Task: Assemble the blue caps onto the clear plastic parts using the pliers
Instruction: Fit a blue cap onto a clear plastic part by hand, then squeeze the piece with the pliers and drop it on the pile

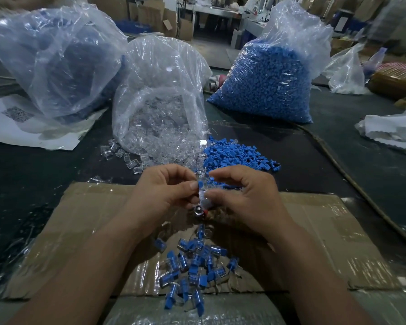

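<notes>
There, blue cap against left hand

Over the cardboard, the left hand and right hand pinch one clear plastic part between them, a blue cap at its top. A heap of capped pieces lies nearer the person, loose blue caps beyond the hands

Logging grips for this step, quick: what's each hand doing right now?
Left hand: pinching the clear part with its blue cap.
Right hand: pinching the same clear part from the other side.
</notes>
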`<control>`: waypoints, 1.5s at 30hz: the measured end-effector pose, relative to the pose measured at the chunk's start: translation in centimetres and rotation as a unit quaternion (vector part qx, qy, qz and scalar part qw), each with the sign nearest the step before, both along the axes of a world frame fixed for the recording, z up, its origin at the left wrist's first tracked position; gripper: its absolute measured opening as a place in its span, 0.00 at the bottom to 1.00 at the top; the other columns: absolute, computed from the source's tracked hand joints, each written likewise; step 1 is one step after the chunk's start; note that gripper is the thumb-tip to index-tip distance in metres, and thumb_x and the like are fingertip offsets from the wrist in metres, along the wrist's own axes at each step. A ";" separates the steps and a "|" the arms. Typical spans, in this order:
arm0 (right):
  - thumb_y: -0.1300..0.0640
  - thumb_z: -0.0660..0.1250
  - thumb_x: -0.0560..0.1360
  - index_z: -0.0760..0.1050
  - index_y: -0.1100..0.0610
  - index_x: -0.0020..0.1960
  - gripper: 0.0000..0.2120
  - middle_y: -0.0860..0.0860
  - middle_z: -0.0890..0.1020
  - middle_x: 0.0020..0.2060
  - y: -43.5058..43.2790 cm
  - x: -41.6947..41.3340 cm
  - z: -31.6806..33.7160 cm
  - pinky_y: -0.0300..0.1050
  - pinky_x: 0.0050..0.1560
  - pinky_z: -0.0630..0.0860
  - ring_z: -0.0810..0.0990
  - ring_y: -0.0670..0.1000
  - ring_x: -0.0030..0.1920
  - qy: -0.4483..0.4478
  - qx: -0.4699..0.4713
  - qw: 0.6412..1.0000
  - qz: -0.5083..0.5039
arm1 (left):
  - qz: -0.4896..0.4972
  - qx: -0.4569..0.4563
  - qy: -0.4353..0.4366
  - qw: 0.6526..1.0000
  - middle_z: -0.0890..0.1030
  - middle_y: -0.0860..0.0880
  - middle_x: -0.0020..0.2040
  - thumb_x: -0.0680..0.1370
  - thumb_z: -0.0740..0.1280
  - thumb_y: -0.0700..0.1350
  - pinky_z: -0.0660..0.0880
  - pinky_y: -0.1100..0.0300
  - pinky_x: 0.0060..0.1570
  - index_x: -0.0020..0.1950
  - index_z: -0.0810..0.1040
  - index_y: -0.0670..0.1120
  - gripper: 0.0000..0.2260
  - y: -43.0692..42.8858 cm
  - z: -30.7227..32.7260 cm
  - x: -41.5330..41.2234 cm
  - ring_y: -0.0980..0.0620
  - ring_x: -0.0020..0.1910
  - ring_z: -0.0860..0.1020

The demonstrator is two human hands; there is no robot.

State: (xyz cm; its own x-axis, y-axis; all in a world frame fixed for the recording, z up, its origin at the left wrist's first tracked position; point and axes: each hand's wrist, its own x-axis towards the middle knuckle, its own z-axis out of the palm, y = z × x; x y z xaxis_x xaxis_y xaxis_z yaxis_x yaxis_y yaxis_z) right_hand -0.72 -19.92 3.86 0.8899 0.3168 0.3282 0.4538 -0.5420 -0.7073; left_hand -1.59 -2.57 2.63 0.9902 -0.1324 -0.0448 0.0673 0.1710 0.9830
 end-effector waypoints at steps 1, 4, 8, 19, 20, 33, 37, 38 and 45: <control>0.51 0.73 0.66 0.78 0.45 0.50 0.13 0.31 0.74 0.41 -0.6 0.2 0.2 0.25 0.46 0.71 0.73 0.29 0.47 0.025 -0.025 0.999 -0.015 | 0.008 -0.004 0.000 1.000 0.81 0.45 0.30 0.64 0.68 0.38 0.75 0.66 0.27 0.39 0.77 0.39 0.06 0.1 -0.1 0.1 0.53 0.28 0.79; 0.48 0.74 0.65 0.76 0.43 0.49 0.14 0.32 0.74 0.40 -2.5 0.9 0.7 0.24 0.38 0.68 0.72 0.27 0.43 0.107 -0.110 0.987 -0.039 | 0.026 -0.017 -0.002 0.999 0.80 0.45 0.28 0.64 0.67 0.37 0.75 0.66 0.27 0.39 0.76 0.39 0.05 0.2 -0.2 0.3 0.53 0.27 0.78; 0.47 0.77 0.61 0.73 0.42 0.56 0.25 0.34 0.72 0.44 -3.8 1.1 0.9 0.31 0.40 0.65 0.71 0.36 0.45 0.212 -0.209 0.954 -0.018 | 0.039 -0.020 -0.007 0.999 0.80 0.46 0.28 0.66 0.67 0.36 0.75 0.66 0.27 0.38 0.77 0.40 0.03 0.3 -0.3 0.5 0.52 0.27 0.79; 0.43 0.75 0.61 0.70 0.44 0.60 0.29 0.40 0.68 0.47 -3.1 1.1 0.8 0.45 0.51 0.70 0.67 0.44 0.50 0.185 -0.364 0.913 -0.011 | 0.060 -0.016 -0.020 0.998 0.80 0.48 0.29 0.70 0.65 0.31 0.76 0.67 0.27 0.39 0.76 0.40 0.05 0.3 -0.2 0.6 0.54 0.28 0.80; 0.43 0.74 0.62 0.71 0.45 0.58 0.26 0.41 0.69 0.46 -3.0 1.1 0.8 0.46 0.51 0.72 0.69 0.44 0.49 0.180 -0.371 0.911 -0.016 | 0.064 -0.017 -0.019 0.998 0.81 0.48 0.29 0.71 0.64 0.31 0.76 0.67 0.27 0.39 0.76 0.40 0.05 0.3 -0.3 0.6 0.54 0.28 0.80; 0.53 0.64 0.72 0.67 0.46 0.44 0.06 0.43 0.69 0.40 -2.2 1.5 -0.7 0.43 0.42 0.71 0.68 0.43 0.40 0.071 -0.343 0.933 -0.079 | 0.096 -0.042 -0.023 0.994 0.81 0.47 0.30 0.64 0.66 0.38 0.76 0.66 0.28 0.41 0.75 0.39 0.07 0.6 -0.6 1.0 0.53 0.29 0.80; 0.55 0.66 0.70 0.66 0.46 0.46 0.10 0.41 0.68 0.40 -2.6 1.5 -0.3 0.40 0.35 0.64 0.67 0.43 0.39 0.031 -0.269 0.957 -0.109 | 0.104 -0.057 -0.036 0.992 0.81 0.47 0.29 0.69 0.65 0.34 0.76 0.66 0.28 0.40 0.75 0.40 0.03 0.5 -0.7 1.2 0.54 0.29 0.80; 0.55 0.67 0.69 0.66 0.46 0.47 0.11 0.41 0.69 0.40 -2.4 1.4 -0.2 0.39 0.35 0.64 0.68 0.42 0.39 0.033 -0.244 0.963 -0.112 | 0.104 -0.056 -0.042 0.992 0.81 0.48 0.29 0.69 0.65 0.34 0.76 0.66 0.28 0.40 0.75 0.40 0.03 0.4 -0.8 1.2 0.54 0.29 0.80; 0.56 0.65 0.70 0.63 0.46 0.50 0.13 0.42 0.68 0.43 -1.3 0.7 -0.2 0.38 0.36 0.63 0.68 0.44 0.43 0.043 -0.204 0.976 -0.066 | 0.113 -0.048 -0.074 0.990 0.82 0.49 0.31 0.65 0.66 0.37 0.76 0.66 0.29 0.39 0.76 0.41 0.04 0.5 -0.7 1.1 0.55 0.30 0.80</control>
